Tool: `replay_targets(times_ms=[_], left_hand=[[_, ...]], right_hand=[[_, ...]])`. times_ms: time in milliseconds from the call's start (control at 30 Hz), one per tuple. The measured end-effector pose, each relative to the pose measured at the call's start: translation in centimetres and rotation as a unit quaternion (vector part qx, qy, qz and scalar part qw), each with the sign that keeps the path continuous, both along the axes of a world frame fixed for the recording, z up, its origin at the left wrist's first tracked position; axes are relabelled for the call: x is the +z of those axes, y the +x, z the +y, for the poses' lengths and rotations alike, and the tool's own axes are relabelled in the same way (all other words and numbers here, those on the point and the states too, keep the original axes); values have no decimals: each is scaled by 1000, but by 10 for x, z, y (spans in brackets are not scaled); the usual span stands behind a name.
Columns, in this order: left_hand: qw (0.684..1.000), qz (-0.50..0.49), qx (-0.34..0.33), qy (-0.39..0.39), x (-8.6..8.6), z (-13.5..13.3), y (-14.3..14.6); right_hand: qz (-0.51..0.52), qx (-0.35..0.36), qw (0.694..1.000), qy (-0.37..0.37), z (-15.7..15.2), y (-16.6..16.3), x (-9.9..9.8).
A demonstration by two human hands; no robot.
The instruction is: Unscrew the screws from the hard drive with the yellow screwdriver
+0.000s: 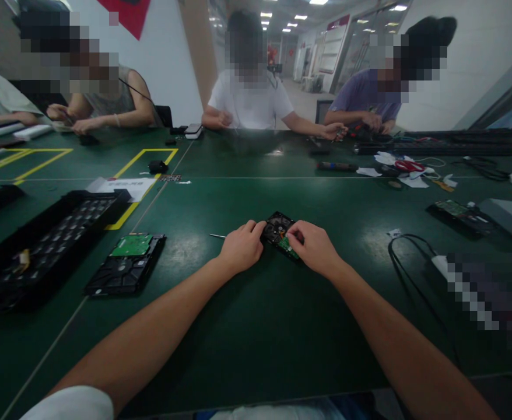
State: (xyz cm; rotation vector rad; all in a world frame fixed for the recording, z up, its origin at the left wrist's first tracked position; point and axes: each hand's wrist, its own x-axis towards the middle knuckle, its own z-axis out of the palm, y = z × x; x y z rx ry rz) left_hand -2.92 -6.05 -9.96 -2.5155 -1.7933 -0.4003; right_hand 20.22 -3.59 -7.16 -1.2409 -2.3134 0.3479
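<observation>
**Black disk drive (276, 221) set aslant between two hands on a green table (247, 332)**

The disk drive was located ahead of the wearer, near the middle of the table. Its long axis ran diagonally, from the far left to the near right. The end with the green circuit board (287, 245) pointed toward the near right.

The left hand (242, 248) gripped the left end of the drive. The right hand (315, 245) was positioned over the circuit board, thumb and forefinger drawn in together; whether they were closed on a small part could not be told.

The hands covered both ends of the drive. A thin metal rod (217, 236) projected to the left from behind the left hand; its other end was hidden, and whether that hand held it could not be determined.

A second drive (122, 268) lay apart on the left, long axis running from near left to far right, beside a black tray (70, 248) cut off by the left edge of view. The lettering on the white paper (140, 189) beyond was unreadable. An object (483, 297) at the right was obscured by pixel blocks.
</observation>
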Motion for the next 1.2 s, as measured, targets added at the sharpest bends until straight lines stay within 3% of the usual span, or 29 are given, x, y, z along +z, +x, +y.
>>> replay_targets(times_ms=[467, 933, 1100, 1200], left_hand=[[1000, 4, -2, 1, 2, -1, 0], [1000, -1, 3, -6, 4, -2, 1], [1000, -3, 6, -9, 5, -2, 1], [1000, -3, 8, -12, 3, -2, 2]], right_hand=[[7, 46, 999, 14, 5, -3, -12], [10, 28, 999, 23, 1, 12, -4], [12, 54, 998, 27, -1, 11, -5], [24, 23, 998, 45, 3, 16, -6]])
